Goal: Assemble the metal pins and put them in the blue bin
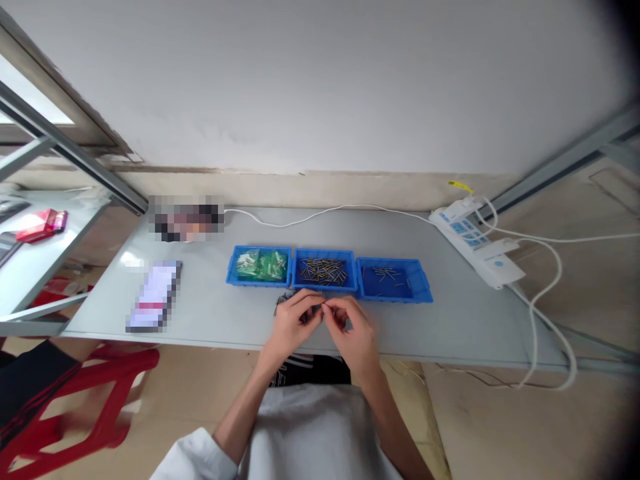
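Observation:
My left hand [293, 325] and my right hand [353, 333] meet over the near edge of the grey table [210, 300], fingertips pinched together on a small thin part too small to name. A little heap of dark metal pins [284, 300] lies just beyond my left hand. Behind the hands stand three blue trays in a row: the left tray [231, 270] holds green and clear bagged parts, the middle tray [299, 280] holds several brass-coloured pins, and the right tray [419, 283] holds a few scattered pins.
A white power strip [475, 247] with white cables lies at the table's back right. A phone [154, 297] rests at the left, a blurred object [186, 218] behind it. A red stool [95, 400] stands at lower left, beside another table carrying a red box [41, 225].

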Tool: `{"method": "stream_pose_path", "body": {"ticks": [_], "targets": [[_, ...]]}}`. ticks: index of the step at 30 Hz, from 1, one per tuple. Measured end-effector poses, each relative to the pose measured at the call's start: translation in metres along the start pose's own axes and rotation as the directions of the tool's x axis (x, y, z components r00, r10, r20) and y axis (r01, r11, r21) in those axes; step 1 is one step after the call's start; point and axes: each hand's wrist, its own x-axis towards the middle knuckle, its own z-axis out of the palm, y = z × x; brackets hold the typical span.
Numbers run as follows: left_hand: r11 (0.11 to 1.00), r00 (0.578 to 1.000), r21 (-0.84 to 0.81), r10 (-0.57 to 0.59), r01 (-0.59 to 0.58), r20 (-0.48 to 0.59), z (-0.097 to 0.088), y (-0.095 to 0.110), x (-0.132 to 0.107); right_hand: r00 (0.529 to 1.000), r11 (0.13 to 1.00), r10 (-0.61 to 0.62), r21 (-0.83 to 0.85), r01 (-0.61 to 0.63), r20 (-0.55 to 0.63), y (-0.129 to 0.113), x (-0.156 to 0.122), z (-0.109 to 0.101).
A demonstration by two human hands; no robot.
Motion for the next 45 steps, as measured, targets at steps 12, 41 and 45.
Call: {"method": "stream_pose_path", "body": {"ticks": [12,41,45], "targets": [[0.997,0.999,-0.067,-0.040,0.037,-0.031,-0.001,0.005,0.003,0.973,0.941,0.231,0.254,-0.223,-0.003,0.015,-0.015,0.007],[0.994,0.995,-0.052,-0.097,0.095,-0.037,0.002,0.000,0.000,0.948,0.908,0.303,0.273,-0.319,0.098,0.019,-0.013,0.010],[0.993,0.993,-0.044,-0.110,0.108,-0.043,0.002,0.001,0.001,0.950,0.908,0.301,0.278,-0.312,0.082,0.018,-0.012,0.010]]}}
